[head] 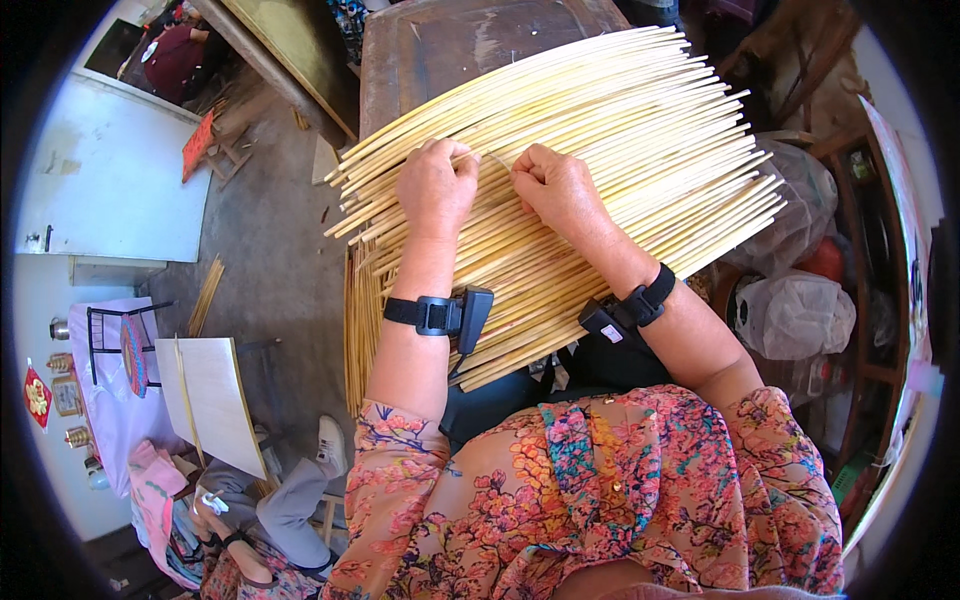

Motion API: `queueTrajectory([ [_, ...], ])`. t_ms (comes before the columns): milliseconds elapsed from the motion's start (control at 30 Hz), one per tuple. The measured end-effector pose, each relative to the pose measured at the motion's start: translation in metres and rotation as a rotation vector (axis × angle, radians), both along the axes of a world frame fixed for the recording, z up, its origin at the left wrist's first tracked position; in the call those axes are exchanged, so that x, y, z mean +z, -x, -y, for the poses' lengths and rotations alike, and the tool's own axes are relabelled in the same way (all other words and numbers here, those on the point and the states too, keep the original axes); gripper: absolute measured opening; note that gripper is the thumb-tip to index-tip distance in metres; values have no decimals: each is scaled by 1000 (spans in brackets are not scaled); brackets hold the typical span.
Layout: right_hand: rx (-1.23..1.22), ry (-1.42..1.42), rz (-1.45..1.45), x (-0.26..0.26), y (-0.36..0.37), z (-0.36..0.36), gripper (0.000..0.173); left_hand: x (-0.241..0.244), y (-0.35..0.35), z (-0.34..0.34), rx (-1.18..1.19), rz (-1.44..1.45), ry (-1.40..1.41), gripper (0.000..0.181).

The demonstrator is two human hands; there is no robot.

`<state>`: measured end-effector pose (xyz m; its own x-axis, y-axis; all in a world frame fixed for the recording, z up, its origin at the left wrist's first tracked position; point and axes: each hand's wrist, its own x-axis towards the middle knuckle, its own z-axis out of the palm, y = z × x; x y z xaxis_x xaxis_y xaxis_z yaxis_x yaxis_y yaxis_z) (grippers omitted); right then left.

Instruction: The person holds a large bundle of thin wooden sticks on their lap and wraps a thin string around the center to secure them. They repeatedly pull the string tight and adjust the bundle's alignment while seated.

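A broad layer of pale yellow plant stalks [637,112], laid side by side, spreads before me over the table and toward my lap. My left hand [439,180] is over its left part, thumb and forefinger pinched together. To its right, my right hand [555,184] is curled, with the fingertips turned inward. A thin, pale strand [499,159] arcs across the short gap between the two hands. Its ends are hidden at my fingers. Each forearm wears a black strap with a small device.
The dark wooden table [450,52] shows beyond the stalks. More stalks [360,330] hang or stand at the left edge. Plastic bags [795,311] and a wooden shelf [874,300] are on the right. At lower left, another person [247,525] sits near a white board [206,405].
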<state>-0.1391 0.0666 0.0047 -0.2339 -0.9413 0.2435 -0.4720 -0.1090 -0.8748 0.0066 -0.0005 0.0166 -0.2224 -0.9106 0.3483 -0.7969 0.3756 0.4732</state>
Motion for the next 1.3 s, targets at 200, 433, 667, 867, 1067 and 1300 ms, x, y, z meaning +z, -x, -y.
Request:
queueTrajectory([
  [200, 1, -41, 35, 1, 1, -3, 10, 7, 1, -1, 4, 44, -80, 16],
  [433, 4, -65, 89, 7, -1, -6, 10, 6, -1, -2, 1, 59, -50, 17],
  [667, 10, -61, 61, 3, -1, -5, 11, 9, 1, -4, 14, 87, -66, 17],
  [867, 3, -29, 10, 1, -3, -3, 11, 2, 0, -2, 4, 31, 11, 11],
  [1067, -5, -19, 5, -1, -3, -2, 10, 0, 0, -2, -6, 24, 50, 10],
  [1300, -14, -27, 4, -2, -3, -2, 11, 1, 1, -3, -2, 41, 50, 10],
])
